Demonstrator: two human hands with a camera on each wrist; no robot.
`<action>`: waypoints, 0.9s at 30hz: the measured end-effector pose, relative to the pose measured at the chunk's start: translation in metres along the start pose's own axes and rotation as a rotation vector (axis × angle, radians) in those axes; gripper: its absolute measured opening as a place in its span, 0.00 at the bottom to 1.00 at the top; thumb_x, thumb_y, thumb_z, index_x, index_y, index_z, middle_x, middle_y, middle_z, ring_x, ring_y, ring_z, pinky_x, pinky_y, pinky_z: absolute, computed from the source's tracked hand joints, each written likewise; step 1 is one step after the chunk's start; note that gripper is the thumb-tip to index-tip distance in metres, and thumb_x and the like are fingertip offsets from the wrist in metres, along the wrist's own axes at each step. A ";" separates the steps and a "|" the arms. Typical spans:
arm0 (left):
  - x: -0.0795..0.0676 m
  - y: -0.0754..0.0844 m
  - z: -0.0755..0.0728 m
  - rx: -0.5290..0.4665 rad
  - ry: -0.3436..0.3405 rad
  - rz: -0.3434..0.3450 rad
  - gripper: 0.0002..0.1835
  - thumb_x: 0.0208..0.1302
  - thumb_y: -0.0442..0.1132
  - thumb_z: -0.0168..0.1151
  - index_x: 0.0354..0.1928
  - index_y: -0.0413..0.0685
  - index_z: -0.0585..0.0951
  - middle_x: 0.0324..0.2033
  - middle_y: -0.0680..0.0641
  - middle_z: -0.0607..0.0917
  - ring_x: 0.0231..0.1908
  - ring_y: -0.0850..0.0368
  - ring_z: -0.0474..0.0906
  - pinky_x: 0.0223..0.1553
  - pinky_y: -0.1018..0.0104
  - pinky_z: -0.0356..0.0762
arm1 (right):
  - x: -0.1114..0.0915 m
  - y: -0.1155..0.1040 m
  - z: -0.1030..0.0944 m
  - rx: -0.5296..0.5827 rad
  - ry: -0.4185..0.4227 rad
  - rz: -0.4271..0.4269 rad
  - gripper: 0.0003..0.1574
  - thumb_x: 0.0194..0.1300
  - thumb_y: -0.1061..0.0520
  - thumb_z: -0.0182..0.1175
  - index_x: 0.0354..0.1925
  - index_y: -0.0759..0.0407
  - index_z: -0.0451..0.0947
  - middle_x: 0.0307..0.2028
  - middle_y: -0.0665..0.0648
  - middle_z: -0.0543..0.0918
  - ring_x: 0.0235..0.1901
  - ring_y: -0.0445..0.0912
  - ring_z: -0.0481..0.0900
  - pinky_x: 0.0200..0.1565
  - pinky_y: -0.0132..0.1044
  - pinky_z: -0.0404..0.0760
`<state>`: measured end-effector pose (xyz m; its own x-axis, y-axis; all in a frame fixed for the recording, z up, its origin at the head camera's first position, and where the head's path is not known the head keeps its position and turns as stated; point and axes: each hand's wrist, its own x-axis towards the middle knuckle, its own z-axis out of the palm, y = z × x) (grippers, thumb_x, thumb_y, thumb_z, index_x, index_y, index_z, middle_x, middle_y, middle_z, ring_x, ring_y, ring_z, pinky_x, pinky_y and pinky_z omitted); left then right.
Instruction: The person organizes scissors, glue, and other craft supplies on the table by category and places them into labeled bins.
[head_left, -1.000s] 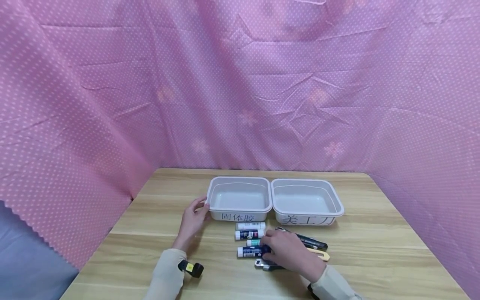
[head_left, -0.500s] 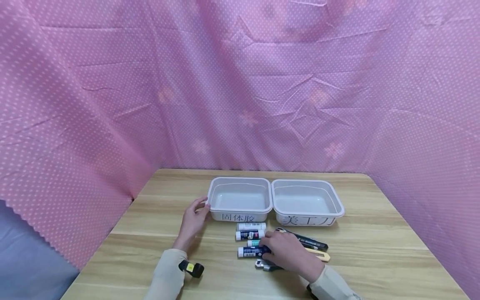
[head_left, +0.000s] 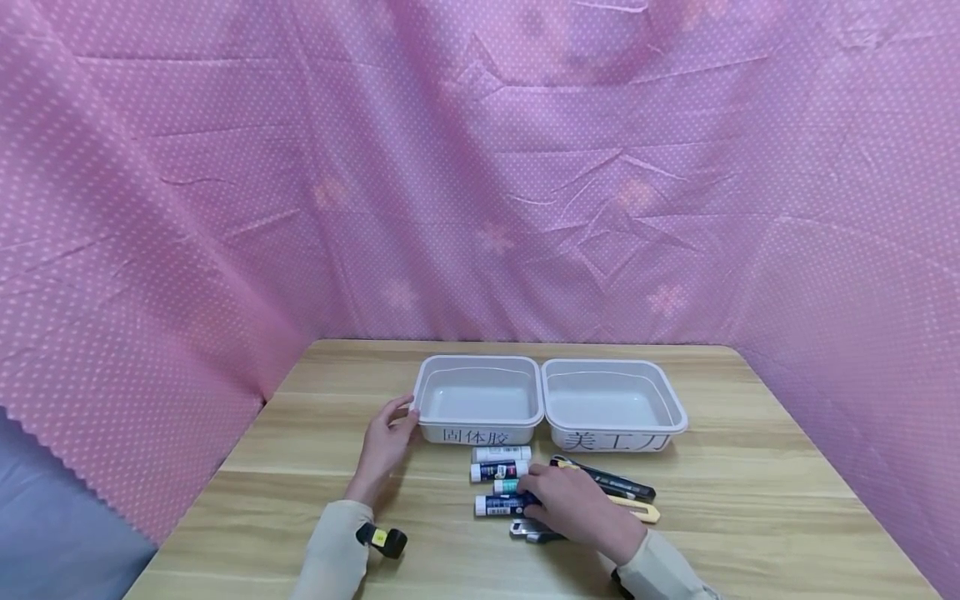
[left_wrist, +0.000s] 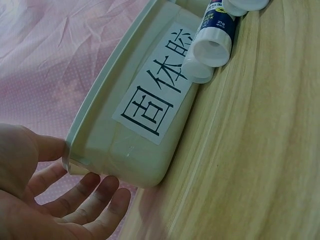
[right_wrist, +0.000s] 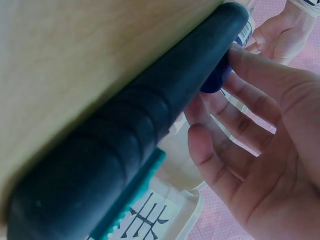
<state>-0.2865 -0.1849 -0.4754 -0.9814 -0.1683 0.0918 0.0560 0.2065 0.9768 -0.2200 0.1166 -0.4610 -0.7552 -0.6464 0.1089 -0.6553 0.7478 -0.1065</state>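
Note:
My left hand (head_left: 386, 446) is at the near left corner of the left white plastic box (left_wrist: 145, 165). Thumb and relaxed fingers touch its rim and side. My right hand (head_left: 573, 504) pinches the end of a dark blue glue stick (head_left: 501, 506) with a white cap, which lies on the table. Beyond it lie more glue sticks: one with a green label (head_left: 506, 486), a navy one (head_left: 498, 471) and a white one (head_left: 501, 453). A black-handled utility knife (right_wrist: 135, 115) with a green slider lies just beside the right hand, mostly hidden under it in the head view.
A second white box (head_left: 617, 446) stands right of the first; both carry printed Chinese labels and nothing shows inside. A black utility knife (head_left: 626, 484) and a yellow one (head_left: 639, 509) lie right of the glue sticks. Pink dotted cloth (head_left: 495, 167) hangs behind the wooden table (head_left: 772, 500).

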 end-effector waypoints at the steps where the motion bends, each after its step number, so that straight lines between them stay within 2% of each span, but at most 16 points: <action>1: 0.000 0.000 0.000 0.002 0.001 0.001 0.22 0.76 0.36 0.57 0.69 0.41 0.74 0.59 0.29 0.79 0.54 0.37 0.83 0.55 0.47 0.84 | 0.000 0.000 0.000 0.007 -0.003 0.000 0.12 0.64 0.49 0.71 0.46 0.48 0.86 0.36 0.45 0.83 0.30 0.36 0.77 0.29 0.32 0.76; 8: 0.001 -0.001 0.001 0.007 -0.007 -0.034 0.22 0.77 0.37 0.56 0.70 0.44 0.73 0.62 0.31 0.77 0.57 0.37 0.81 0.58 0.47 0.82 | 0.000 -0.001 -0.001 0.061 -0.044 0.013 0.13 0.65 0.51 0.70 0.48 0.49 0.86 0.40 0.47 0.86 0.34 0.36 0.80 0.34 0.33 0.80; 11: 0.002 -0.001 0.001 0.005 0.001 -0.021 0.22 0.76 0.36 0.56 0.69 0.43 0.74 0.61 0.30 0.78 0.56 0.37 0.82 0.57 0.46 0.82 | 0.001 -0.001 -0.001 0.083 -0.059 0.031 0.13 0.65 0.51 0.70 0.49 0.48 0.86 0.41 0.48 0.87 0.36 0.37 0.81 0.35 0.35 0.81; 16: 0.003 -0.001 0.001 -0.005 0.002 0.001 0.22 0.76 0.35 0.57 0.68 0.40 0.74 0.59 0.28 0.79 0.54 0.38 0.83 0.56 0.46 0.83 | 0.002 -0.001 -0.001 0.099 -0.055 0.029 0.13 0.65 0.52 0.70 0.48 0.49 0.86 0.41 0.48 0.88 0.36 0.37 0.82 0.35 0.35 0.82; 27: 0.001 -0.001 -0.002 0.020 -0.016 -0.036 0.23 0.77 0.39 0.56 0.70 0.46 0.72 0.63 0.32 0.77 0.58 0.36 0.80 0.57 0.47 0.82 | 0.002 -0.002 0.000 0.122 -0.057 0.015 0.12 0.65 0.54 0.70 0.48 0.50 0.86 0.40 0.47 0.87 0.35 0.35 0.81 0.35 0.32 0.81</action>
<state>-0.2871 -0.1867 -0.4756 -0.9855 -0.1609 0.0538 0.0173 0.2202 0.9753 -0.2205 0.1139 -0.4607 -0.7620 -0.6456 0.0509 -0.6383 0.7354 -0.2275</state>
